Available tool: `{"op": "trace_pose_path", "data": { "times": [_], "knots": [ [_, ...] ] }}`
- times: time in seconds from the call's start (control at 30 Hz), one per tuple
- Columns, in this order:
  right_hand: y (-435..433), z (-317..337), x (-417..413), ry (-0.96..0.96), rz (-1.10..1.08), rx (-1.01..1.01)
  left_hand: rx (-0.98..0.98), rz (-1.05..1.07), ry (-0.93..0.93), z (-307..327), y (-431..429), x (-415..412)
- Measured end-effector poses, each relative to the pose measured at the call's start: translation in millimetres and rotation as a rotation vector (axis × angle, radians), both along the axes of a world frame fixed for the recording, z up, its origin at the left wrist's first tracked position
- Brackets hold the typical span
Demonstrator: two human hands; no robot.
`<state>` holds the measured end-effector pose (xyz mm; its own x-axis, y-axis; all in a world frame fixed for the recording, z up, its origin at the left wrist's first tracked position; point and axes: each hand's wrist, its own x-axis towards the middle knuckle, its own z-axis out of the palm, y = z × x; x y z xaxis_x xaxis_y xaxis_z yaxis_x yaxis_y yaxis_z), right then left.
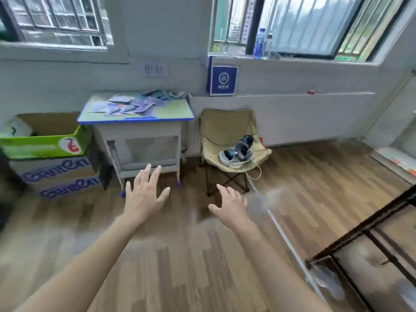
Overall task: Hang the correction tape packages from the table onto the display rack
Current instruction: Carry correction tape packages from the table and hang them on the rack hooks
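Note:
A heap of several pale blue and purple correction tape packages (135, 104) lies on a small green-topped table (173, 111) with a blue rim, against the far wall. My left hand (144, 194) is stretched forward over the wooden floor, fingers spread, holding nothing, well short of the table. My right hand (229, 204) reaches forward beside it, also with fingers apart and nothing in it. A dark metal frame (364, 230), possibly the display rack, crosses the lower right corner; its hooks are not visible.
Stacked cardboard boxes (56, 163) stand left of the table. A beige folding chair (227, 140) with a headset and a white cable sits to its right. A blue box (222, 78) rests on the radiator cover. Bottles stand on the windowsill. Wooden floor lies between me and the table.

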<state>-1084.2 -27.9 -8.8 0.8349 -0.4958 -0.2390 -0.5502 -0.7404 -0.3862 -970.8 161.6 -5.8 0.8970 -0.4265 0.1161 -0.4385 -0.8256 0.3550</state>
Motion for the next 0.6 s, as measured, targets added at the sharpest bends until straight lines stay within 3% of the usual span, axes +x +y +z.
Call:
{"op": "trace_pose_path", "data": {
  "times": [0.2, 0.6],
  "knots": [
    [11, -13, 134, 0.005, 0.146, 0.006, 0.031, 0.158, 0.031, -19, 31, 112],
    [-27, -8, 401, -0.067, 0.266, -0.004, 0.022, 0.285, 0.076, -13, -1, 342]
  ]
}}
